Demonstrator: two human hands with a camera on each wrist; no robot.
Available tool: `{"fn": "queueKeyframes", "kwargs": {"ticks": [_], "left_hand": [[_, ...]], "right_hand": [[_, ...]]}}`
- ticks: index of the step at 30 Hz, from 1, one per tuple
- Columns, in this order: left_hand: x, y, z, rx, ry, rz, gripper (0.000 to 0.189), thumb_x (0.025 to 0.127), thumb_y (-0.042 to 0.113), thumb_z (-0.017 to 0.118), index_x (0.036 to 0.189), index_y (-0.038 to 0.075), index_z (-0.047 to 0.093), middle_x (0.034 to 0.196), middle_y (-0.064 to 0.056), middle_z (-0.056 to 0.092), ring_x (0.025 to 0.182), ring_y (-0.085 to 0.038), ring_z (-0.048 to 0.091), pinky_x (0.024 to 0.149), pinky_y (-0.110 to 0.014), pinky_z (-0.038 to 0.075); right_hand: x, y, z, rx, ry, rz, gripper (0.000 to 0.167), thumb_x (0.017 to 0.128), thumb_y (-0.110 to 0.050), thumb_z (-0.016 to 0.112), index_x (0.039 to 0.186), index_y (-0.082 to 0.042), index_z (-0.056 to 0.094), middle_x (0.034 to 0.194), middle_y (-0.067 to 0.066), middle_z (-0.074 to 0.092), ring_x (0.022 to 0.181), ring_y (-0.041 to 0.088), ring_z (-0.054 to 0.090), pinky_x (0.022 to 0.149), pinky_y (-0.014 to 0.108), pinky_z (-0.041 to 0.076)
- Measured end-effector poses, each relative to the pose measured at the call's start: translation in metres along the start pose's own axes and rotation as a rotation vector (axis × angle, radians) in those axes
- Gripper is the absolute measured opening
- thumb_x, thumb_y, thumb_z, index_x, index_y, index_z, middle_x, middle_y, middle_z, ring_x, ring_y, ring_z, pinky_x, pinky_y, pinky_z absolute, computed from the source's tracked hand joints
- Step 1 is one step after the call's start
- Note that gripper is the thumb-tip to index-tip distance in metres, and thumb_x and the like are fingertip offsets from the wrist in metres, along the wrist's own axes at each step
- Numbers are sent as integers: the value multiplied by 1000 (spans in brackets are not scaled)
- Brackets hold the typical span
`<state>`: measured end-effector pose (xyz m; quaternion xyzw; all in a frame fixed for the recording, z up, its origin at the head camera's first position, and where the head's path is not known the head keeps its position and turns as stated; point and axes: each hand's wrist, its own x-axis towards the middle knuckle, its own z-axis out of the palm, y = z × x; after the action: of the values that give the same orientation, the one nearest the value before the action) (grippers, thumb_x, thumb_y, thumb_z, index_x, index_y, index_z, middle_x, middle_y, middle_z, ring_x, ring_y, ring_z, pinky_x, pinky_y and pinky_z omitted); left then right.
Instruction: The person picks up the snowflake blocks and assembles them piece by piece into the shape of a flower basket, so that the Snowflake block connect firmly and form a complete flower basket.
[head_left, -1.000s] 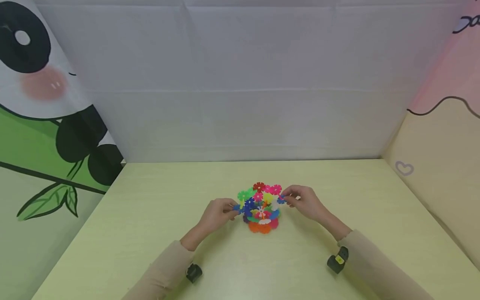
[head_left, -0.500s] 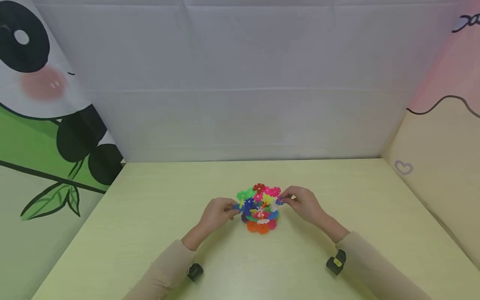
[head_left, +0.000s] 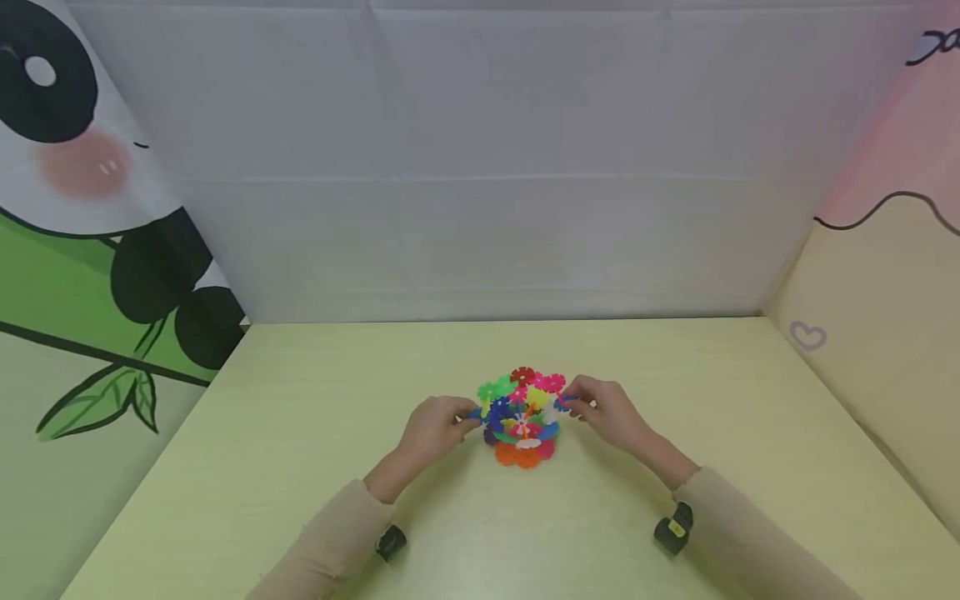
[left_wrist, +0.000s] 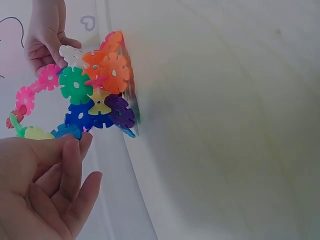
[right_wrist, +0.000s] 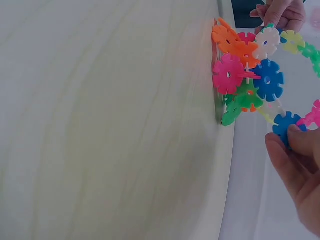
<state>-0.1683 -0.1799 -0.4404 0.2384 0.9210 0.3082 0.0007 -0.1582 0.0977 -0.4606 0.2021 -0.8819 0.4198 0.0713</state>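
Observation:
A basket-shaped build of interlocking snowflake discs [head_left: 525, 429] stands on the table, in orange, pink, blue, green, yellow, white and red. An arch of linked discs rises over its base. My left hand [head_left: 437, 429] pinches a blue snowflake disc [left_wrist: 67, 131] at the left end of the arch. At the right end, my right hand [head_left: 609, 410] holds another blue snowflake disc [right_wrist: 286, 125] between thumb and fingers. A pink disc [right_wrist: 314, 114] joins that one in the right wrist view. The fingertips partly cover both pinched discs.
The pale wood-grain table [head_left: 300, 375] runs back to a white cloth wall [head_left: 480, 250]. Printed panels flank it: a green and black cartoon one [head_left: 150, 275] at left, a pink and cream one [head_left: 885, 292] at right.
The build shifts slightly left, then a little back right. The blue disc in my right hand tilts and shows less of its face. My left hand stays nearly in place.

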Motion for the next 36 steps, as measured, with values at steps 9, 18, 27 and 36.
{"fn": "queueKeyframes", "kwargs": {"ticks": [9,18,27,36], "left_hand": [[5,-1,3,-37,2,17,8,88,3,69,94,1,74,90,-14,77,58,-14,67,53,-18,48],[9,-1,6,-43,6,13,5,88,3,69,85,3,72,88,-13,77,55,-13,64,51,-18,46],[12,-1,10,-46,5,15,11,89,4,68,78,2,66,86,-12,76,54,-13,63,50,-17,42],[15,4,9,-19,28,-20,4,88,7,70,88,2,71,89,-13,77,52,-9,60,50,-17,42]], "right_hand": [[5,-1,-5,-85,-11,-42,6,88,6,66,92,2,68,86,13,75,73,26,70,64,16,53],[9,-3,-8,-179,-29,-73,6,87,6,67,88,1,68,85,13,75,72,21,70,62,17,53],[15,-4,-9,-214,-43,-103,6,86,7,67,89,1,69,86,13,76,75,22,71,65,22,58],[17,-2,-15,-247,-26,-70,7,85,4,70,89,-1,69,87,11,76,76,21,71,64,22,57]]}}
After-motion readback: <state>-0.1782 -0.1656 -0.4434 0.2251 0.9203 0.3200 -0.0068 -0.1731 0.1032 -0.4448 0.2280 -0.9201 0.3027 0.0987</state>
